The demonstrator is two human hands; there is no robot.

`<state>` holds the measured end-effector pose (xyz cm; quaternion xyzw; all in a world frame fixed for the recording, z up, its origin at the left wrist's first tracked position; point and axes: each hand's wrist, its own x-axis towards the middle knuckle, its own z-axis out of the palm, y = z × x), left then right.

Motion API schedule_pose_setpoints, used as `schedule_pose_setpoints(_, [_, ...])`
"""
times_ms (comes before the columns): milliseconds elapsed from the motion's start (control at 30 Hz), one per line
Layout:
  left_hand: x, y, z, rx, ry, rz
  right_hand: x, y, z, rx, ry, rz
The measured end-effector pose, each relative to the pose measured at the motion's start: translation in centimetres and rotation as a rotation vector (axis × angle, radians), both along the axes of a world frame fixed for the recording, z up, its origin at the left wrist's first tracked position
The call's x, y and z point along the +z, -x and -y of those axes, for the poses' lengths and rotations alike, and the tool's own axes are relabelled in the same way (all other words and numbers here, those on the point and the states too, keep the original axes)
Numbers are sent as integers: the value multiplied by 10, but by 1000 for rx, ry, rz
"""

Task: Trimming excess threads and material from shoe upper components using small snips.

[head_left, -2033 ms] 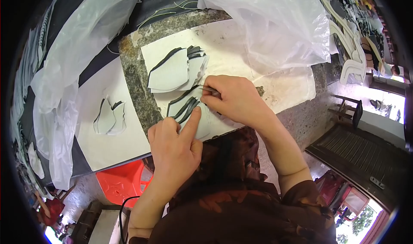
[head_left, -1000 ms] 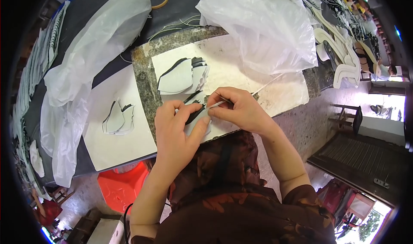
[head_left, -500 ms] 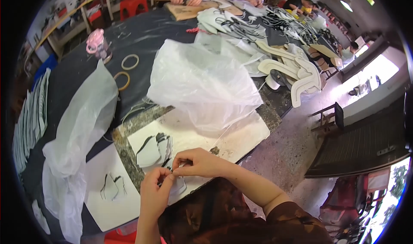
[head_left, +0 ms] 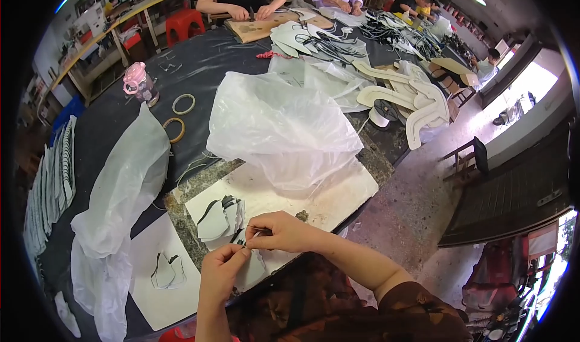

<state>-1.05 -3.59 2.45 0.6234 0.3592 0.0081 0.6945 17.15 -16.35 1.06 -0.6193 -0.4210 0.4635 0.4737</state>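
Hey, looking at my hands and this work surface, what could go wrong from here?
The stack of pale grey, black-edged flat pieces sits just beyond your left hand, so a knock might scatter it. The flat pale grey material beside that hand lies near the front edge of the white rectangular sheet and could slip off. The crumpled translucent white plastic bag overlaps that sheet and might slide toward your right hand.

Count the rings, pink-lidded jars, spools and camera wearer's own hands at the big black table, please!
Rings: 2 (pale ring, amber ring)
Pink-lidded jar: 1
Spool: 1
Camera wearer's hands: 2 (left hand, right hand)
Total: 6
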Motion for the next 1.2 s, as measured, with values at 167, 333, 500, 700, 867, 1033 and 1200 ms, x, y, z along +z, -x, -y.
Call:
schedule_pose_setpoints(167, [-2, 4, 3, 18, -36, -34, -1, 3, 2, -7, 25, 95])
schedule_pose_setpoints(333, [-1, 3, 5, 5, -171, 22, -4, -5, -2, 17, 125, -138])
schedule_pose_setpoints(500, [-1, -5, 5, 33, 58, 84, -2, -13, 1, 62, 90, -272])
schedule_pose_setpoints(700, [-8, 5, -10, 99, 399, 70, -1, -11, -4, 162, -199, 151])
schedule_pose_setpoints(867, [-11, 7, -11, 189, 489, 119, 9, -5, 10, 269, -196, 806])
schedule_pose_setpoints(1033, [-9, 8, -3, 196, 413, 138, 13, 3, 7, 147, -121, 1184])
schedule_pose_setpoints(1200, [-11, 1, 12, 186, 204, 151, 22, -3, 0, 246, 320, 598])
